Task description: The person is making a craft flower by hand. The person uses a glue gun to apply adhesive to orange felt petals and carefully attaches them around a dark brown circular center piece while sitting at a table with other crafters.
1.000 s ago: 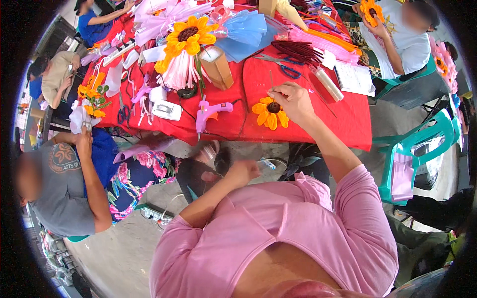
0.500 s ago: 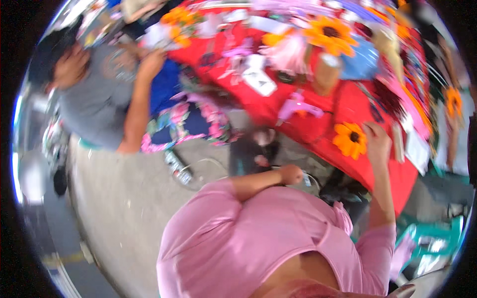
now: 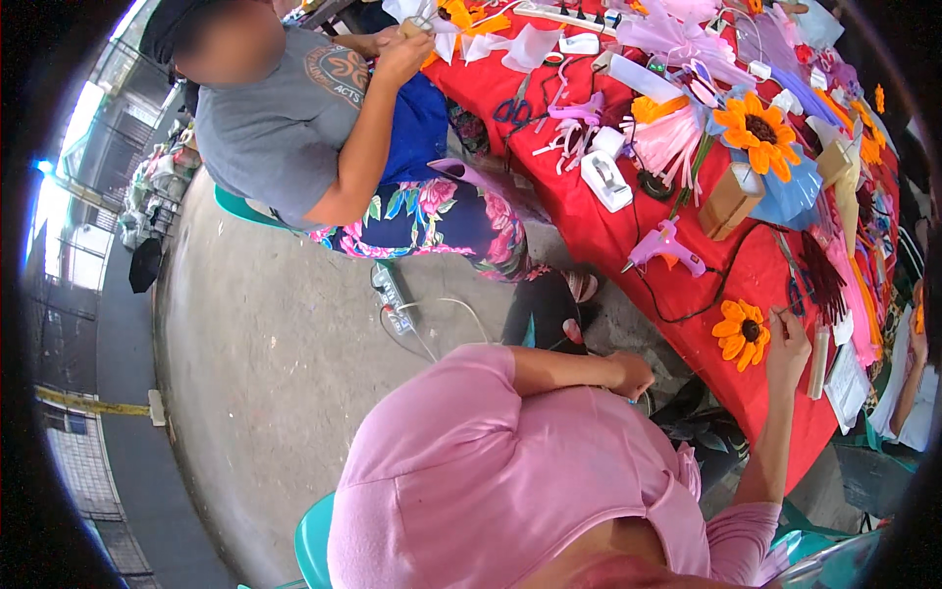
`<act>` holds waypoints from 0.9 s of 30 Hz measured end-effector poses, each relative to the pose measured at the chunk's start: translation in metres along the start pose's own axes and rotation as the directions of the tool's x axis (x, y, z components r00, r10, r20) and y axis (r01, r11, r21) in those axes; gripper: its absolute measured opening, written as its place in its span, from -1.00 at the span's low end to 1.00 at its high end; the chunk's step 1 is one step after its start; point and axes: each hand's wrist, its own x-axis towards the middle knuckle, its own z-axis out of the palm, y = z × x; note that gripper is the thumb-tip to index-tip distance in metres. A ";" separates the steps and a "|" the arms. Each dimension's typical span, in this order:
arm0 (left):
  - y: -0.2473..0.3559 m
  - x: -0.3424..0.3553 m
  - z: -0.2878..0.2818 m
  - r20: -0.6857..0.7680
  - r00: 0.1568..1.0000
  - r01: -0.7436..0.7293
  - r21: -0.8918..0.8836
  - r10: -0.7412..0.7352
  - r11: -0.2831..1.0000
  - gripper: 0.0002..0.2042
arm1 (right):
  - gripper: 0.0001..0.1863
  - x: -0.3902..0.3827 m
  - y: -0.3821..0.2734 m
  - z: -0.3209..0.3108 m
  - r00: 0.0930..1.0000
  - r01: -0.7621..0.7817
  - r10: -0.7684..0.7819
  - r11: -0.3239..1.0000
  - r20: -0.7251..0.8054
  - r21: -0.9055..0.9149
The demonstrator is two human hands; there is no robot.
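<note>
An orange flower [image 3: 734, 346] with a dark brown centre lies face up at the near edge of the red-covered table. At its right edge are the bent fingers of my right hand [image 3: 788, 346], closed on the petal edge as far as I can see. My left hand [image 3: 631, 375] is curled in front of my body, below the table's edge; whatever is inside it is hidden. Left of the flower rests a pink glue gun [image 3: 670, 249] with a black cord. Scissors [image 3: 799, 285] and a dark red tassel-like bundle [image 3: 822, 275] are just beyond my right hand.
A larger orange flower [image 3: 760, 133] stands by a brown block [image 3: 732, 201]. A white tape dispenser [image 3: 605, 181], another glue gun [image 3: 581, 108] and scissors [image 3: 513, 111] lie farther left. A seated co-worker [image 3: 294, 137] works across. A power strip [image 3: 392, 296] lies on the floor.
The view has steadied and shifted, so the table and flower appear lower and farther right. My right hand keeps its place beside the flower; my left hand stays curled.
</note>
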 end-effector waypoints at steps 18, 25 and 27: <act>0.108 0.050 -0.168 -0.418 0.905 0.025 0.249 0.084 0.968 -0.63 | -0.84 -0.001 -0.004 -0.019 0.999 -0.020 0.022 0.999 -0.042 0.031; 0.094 0.042 -0.167 -0.421 0.905 0.059 0.278 0.066 0.959 -0.68 | -0.83 0.006 -0.010 -0.001 0.998 -0.063 0.062 0.998 0.032 0.032; 0.109 0.041 -0.178 -0.243 0.964 0.183 0.328 -0.105 0.927 -0.70 | -0.81 0.004 -0.011 -0.003 0.983 -0.172 0.170 0.985 0.067 0.024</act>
